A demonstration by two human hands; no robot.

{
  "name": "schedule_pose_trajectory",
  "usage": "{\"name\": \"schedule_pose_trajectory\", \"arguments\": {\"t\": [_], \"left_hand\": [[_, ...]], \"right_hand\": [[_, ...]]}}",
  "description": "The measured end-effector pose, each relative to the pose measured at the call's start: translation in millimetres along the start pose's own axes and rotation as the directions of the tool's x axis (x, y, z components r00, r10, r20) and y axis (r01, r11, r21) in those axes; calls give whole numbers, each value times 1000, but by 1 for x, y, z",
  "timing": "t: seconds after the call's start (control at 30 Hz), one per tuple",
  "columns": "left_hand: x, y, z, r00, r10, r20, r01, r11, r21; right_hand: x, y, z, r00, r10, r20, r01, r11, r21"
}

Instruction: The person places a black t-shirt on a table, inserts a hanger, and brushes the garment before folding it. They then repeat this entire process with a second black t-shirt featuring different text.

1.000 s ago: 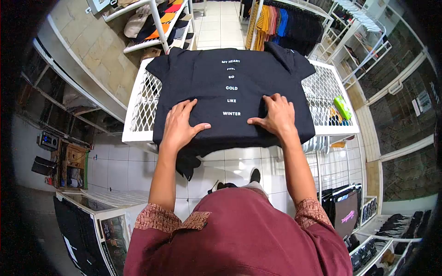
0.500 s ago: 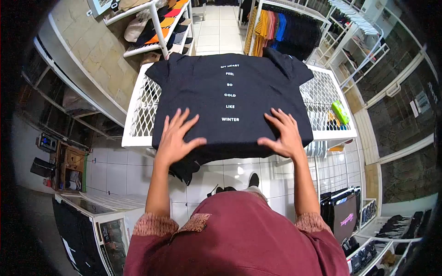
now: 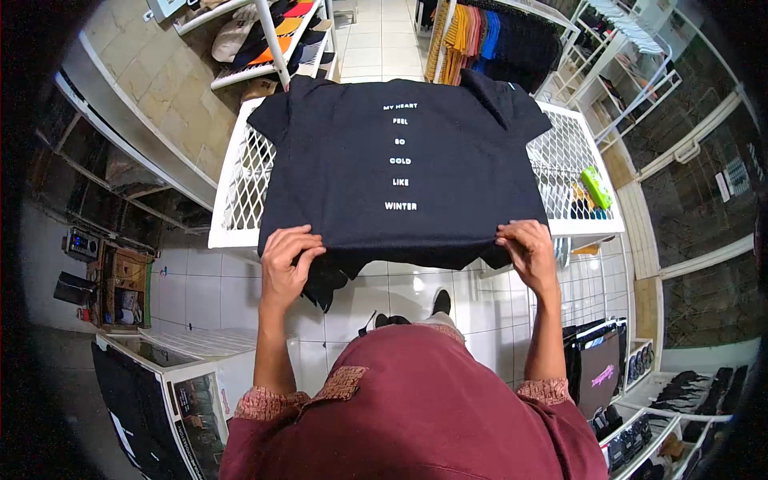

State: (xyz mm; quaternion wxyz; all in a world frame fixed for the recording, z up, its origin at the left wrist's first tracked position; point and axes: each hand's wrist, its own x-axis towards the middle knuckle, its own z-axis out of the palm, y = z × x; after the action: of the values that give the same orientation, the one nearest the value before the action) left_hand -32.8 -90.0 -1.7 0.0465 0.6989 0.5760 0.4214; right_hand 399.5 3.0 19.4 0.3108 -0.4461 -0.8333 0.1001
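A black T-shirt (image 3: 344, 176) with a column of white printed words lies spread over a white mesh-topped table (image 3: 226, 228). Its sleeves point to the far side, and its near part hangs over the front edge. At the near left of the shirt, my left hand (image 3: 288, 258) is closed, pinching the cloth between thumb and fingers. My right hand (image 3: 530, 250) pinches the cloth the same way at the near right. Between the hands the fabric runs straight along the table edge.
A bright green packet (image 3: 595, 188) lies on the table's right side. Caps fill a rack (image 3: 280, 56) at the far left. Colored shirts (image 3: 472, 40) hang on a rail at the back. A white cabinet (image 3: 172, 376) stands at the near left, and shelves (image 3: 664, 432) at the near right.
Both hands have slid toward me and outward, from lying flat with spread fingers to pinching the shirt's near corners. The printed front looks smoother.
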Motion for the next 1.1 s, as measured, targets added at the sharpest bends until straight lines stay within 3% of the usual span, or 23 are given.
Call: {"name": "schedule_pose_trajectory", "arguments": {"t": [0.17, 0.23, 0.3, 0.37, 0.43, 0.57, 0.67, 0.77, 0.8, 0.83, 0.9, 0.97, 1.0, 1.03, 1.1], "left_hand": [[-27, 24, -30, 990, -82, 114, 87, 995, -41], [-37, 31, -40, 955, -134, 266, 154, 987, -55], [-38, 27, -39, 944, -170, 282, 196, 978, -69], [-23, 31, -35, 946, -146, 289, 177, 981, -84], [5, 35, -16, 977, -114, 183, 132, 987, -88], [50, 19, 34, 997, -68, 22, 64, 988, 143], [60, 14, 52, 991, -135, 4, 130, 967, 219], [60, 8, 59, 984, -179, -14, 178, 963, 202], [59, 9, 60, 991, -131, -32, 135, 969, 208], [58, 9, 60, 995, -84, -49, 93, 973, 212], [57, 6, 59, 987, -151, 51, 138, 969, 206], [59, 0, 63, 989, -118, 89, 86, 948, 307], [61, 2, 58, 964, -193, 184, 133, 946, 294], [61, 2, 60, 965, -193, 180, 135, 948, 290], [58, 1, 63, 972, -156, 173, 89, 934, 346]], "right_hand": [[-34, -21, -16, 980, 119, 162, -127, 991, 38], [-40, -26, -22, 964, 152, 217, -166, 985, 47], [-38, -28, -23, 947, 228, 225, -273, 941, 199], [-22, -27, -19, 965, 259, 37, -261, 946, 194], [-4, -8, -8, 946, 315, -77, -308, 947, 94], [22, 10, 8, 939, 285, -193, -312, 942, -125], [30, 13, 18, 852, 379, -360, -489, 821, -295], [26, 37, 33, 811, 411, -416, -509, 847, -155], [29, 39, 36, 801, 428, -418, -488, 872, -42], [30, 40, 39, 800, 434, -414, -494, 868, -44], [33, 36, 43, 749, 499, -436, -536, 843, 46], [38, 37, 46, 735, 487, -471, -543, 840, 20], [44, 31, 46, 717, 526, -457, -589, 808, 5], [49, 28, 46, 697, 563, -444, -633, 774, -11], [50, 32, 51, 815, 381, -436, -500, 842, -200]]}}
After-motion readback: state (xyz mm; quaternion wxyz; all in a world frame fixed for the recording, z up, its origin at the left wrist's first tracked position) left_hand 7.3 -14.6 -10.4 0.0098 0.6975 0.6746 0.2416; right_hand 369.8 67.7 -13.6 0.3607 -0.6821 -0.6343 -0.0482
